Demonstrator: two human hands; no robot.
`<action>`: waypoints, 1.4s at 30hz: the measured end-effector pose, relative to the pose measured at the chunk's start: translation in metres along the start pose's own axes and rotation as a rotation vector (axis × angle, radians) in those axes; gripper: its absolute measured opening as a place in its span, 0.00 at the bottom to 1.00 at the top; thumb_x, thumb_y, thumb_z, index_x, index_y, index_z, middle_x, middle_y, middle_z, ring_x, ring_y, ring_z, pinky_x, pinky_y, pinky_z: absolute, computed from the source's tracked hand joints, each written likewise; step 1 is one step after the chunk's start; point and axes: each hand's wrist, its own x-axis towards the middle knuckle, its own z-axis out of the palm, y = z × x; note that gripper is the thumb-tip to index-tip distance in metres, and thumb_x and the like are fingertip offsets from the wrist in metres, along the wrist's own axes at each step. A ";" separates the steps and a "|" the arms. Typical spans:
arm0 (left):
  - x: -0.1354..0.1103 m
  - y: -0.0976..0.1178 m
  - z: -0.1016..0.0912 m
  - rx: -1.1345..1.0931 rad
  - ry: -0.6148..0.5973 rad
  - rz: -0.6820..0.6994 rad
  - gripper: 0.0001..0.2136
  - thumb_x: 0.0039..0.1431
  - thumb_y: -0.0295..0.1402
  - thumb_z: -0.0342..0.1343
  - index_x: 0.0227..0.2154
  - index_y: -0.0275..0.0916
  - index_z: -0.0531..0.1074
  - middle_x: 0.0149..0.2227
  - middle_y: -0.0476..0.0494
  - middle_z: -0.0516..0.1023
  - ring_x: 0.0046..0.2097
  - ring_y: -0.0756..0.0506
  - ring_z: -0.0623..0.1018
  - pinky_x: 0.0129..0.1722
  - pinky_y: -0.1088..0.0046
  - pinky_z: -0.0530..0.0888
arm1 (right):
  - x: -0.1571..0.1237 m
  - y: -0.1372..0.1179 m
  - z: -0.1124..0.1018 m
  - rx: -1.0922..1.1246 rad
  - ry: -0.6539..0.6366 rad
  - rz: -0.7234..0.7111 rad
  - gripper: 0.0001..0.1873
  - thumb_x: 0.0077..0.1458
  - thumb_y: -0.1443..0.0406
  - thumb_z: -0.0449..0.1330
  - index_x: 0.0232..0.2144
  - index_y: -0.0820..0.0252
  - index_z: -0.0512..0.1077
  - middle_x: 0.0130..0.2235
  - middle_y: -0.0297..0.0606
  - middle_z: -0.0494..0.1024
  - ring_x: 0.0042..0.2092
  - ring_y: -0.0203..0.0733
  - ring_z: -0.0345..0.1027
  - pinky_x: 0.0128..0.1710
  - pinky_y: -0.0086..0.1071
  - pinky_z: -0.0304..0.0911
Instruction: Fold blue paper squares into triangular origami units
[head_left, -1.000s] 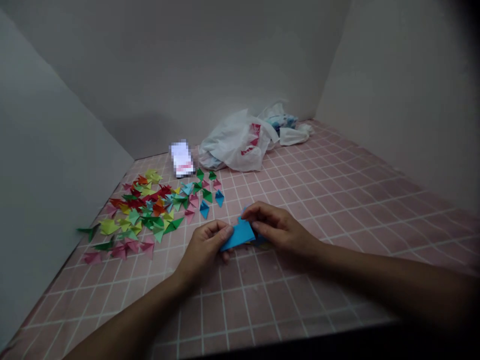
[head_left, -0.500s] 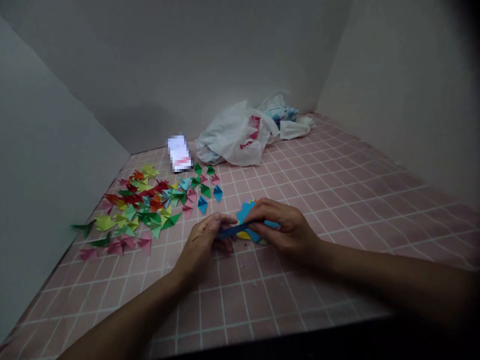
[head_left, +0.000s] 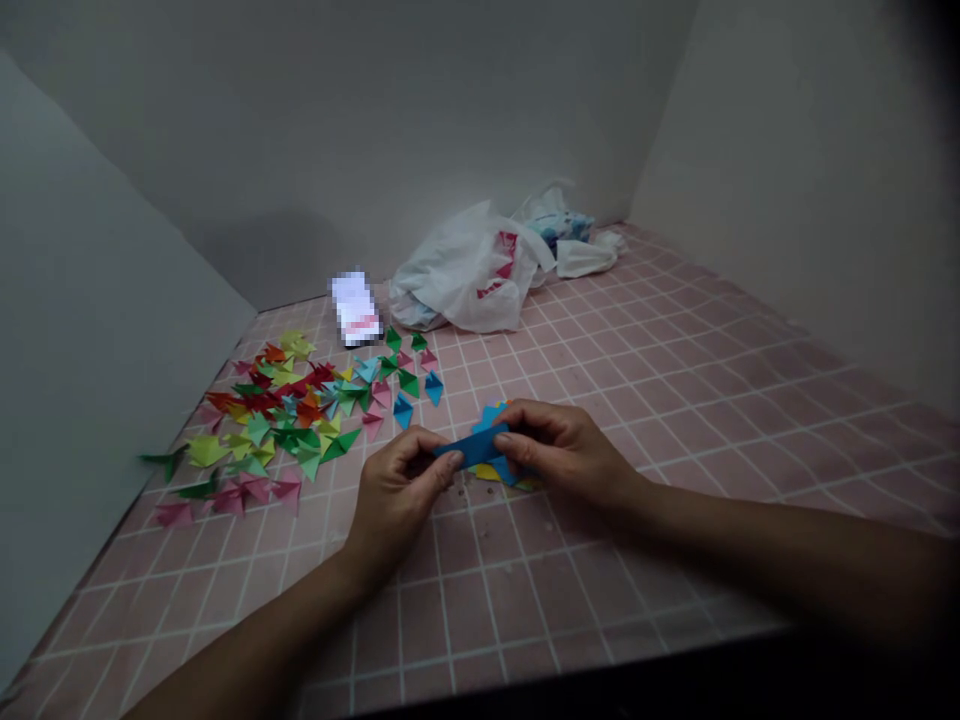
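Observation:
A folded strip of blue paper (head_left: pixel 474 449) is stretched between my two hands, just above the table. My left hand (head_left: pixel 405 485) pinches its left end between thumb and fingers. The right end is pinched by my right hand (head_left: pixel 559 447). Behind and beneath the strip lies a stack of coloured paper (head_left: pixel 491 474), with blue and yellow edges showing; my right hand covers part of it. Two small blue folded paper pieces (head_left: pixel 403 411) lie beyond my left hand.
To the left spreads a pile of many-coloured folded paper pieces (head_left: pixel 292 400). Behind it a phone (head_left: pixel 355 308) with a lit screen stands near the wall. A white plastic bag (head_left: pixel 465 270) and a blue-patterned package (head_left: pixel 562 228) lie at the back of the pink tiled-pattern tabletop (head_left: pixel 675 350).
The blue paper has turned so its flat face now shows, where earlier only a narrow edge did. My left thumb and fingers have closed on its left end.

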 end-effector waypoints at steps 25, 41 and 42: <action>0.000 -0.002 0.001 -0.067 0.002 -0.081 0.09 0.53 0.37 0.64 0.23 0.40 0.73 0.20 0.51 0.71 0.24 0.51 0.68 0.25 0.75 0.65 | 0.000 0.003 0.001 -0.074 0.055 0.014 0.13 0.58 0.58 0.62 0.26 0.60 0.72 0.24 0.31 0.70 0.26 0.32 0.62 0.25 0.28 0.57; 0.002 -0.005 0.002 -0.153 0.007 -0.118 0.10 0.53 0.38 0.65 0.23 0.38 0.73 0.19 0.52 0.73 0.23 0.52 0.71 0.26 0.76 0.67 | 0.001 0.004 0.002 -0.037 0.046 0.084 0.15 0.57 0.57 0.62 0.24 0.60 0.71 0.23 0.32 0.71 0.25 0.33 0.62 0.25 0.28 0.57; 0.003 -0.005 0.002 -0.156 0.013 -0.121 0.10 0.53 0.38 0.65 0.24 0.39 0.74 0.19 0.52 0.73 0.23 0.51 0.71 0.27 0.75 0.68 | 0.001 0.005 0.002 -0.037 0.046 0.080 0.15 0.58 0.57 0.62 0.24 0.59 0.71 0.23 0.32 0.72 0.25 0.33 0.63 0.25 0.28 0.57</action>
